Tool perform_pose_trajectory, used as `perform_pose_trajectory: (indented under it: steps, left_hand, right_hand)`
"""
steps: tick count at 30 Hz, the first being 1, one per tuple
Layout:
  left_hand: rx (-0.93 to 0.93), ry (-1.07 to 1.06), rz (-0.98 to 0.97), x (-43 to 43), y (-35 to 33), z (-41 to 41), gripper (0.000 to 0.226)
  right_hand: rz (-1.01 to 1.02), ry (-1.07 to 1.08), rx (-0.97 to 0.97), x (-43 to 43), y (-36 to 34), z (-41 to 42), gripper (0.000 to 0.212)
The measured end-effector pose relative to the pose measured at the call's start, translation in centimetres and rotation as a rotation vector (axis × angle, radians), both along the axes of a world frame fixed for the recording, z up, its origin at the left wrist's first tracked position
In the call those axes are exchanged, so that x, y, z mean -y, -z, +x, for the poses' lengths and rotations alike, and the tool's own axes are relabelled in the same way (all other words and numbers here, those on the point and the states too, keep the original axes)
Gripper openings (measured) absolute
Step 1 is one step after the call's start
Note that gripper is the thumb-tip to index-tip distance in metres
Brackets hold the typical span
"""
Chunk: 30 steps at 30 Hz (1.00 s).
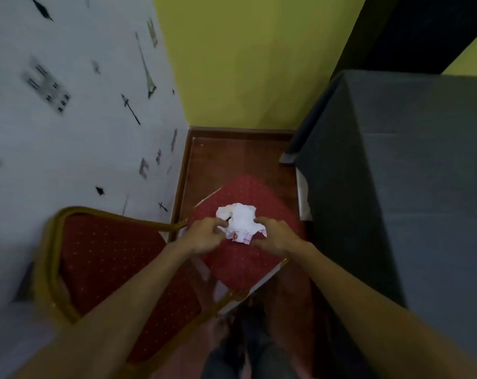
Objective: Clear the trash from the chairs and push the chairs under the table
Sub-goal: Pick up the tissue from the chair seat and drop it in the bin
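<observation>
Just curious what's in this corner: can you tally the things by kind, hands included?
Red padded chairs with gold metal frames: 1 (seat)
Crumpled white paper trash: 1, lying on the seat
Tables under grey cloth: 1
Bare hands: 2, left hand and right hand, on either side of the paper
Total: 5

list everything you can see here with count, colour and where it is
crumpled paper: 1, white with small red print, on the chair seat, between the two hands
chair: 1, red dotted seat and back, gold frame, in the corner beside the table
table: 1, covered in dark grey cloth, right side
floor: dark red-brown wood, with matching skirting
walls: white with black prints on the left, yellow-green behind
left hand: 1, fingers at the paper's left edge
right hand: 1, fingers at the paper's right edge
</observation>
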<state>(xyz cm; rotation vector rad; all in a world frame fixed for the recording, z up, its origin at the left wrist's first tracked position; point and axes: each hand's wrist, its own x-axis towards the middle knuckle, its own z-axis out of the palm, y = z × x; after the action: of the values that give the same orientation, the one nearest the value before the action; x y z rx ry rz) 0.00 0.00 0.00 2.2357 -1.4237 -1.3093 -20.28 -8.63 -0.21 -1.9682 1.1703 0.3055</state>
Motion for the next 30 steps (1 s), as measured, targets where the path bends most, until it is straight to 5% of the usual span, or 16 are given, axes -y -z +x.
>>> perform_pose_trajectory:
  steps: [6,12,16,21,26,30]
  left_hand:
    - [-0.045,-0.051,0.117,3.1,7.3,0.2,0.039]
    - [0.039,-0.268,-0.059,9.4,16.3,0.4,0.042]
    - [0.235,-0.102,0.012,12.9,23.4,0.1,0.074]
    - [0.247,0.061,0.168,11.7,29.0,-0.2,0.076]
    - [0.216,-0.156,-0.133,5.5,29.8,-3.8,0.062]
    - [-0.026,-0.373,-0.045,3.6,27.8,-6.4,0.045]
  right_hand:
    - [0.160,0.117,-0.006,3.0,8.2,0.9,0.086]
    - [0.183,0.202,-0.029,6.1,19.2,3.6,0.122]
    - [0.046,0.092,-0.132,6.4,26.4,4.9,0.139]
    - [-0.123,0.229,-0.135,4.7,28.2,5.1,0.097]
    - [-0.168,0.344,0.025,2.2,28.0,3.9,0.030]
    - [0.046,0.430,0.132,0.5,26.2,2.3,0.025]
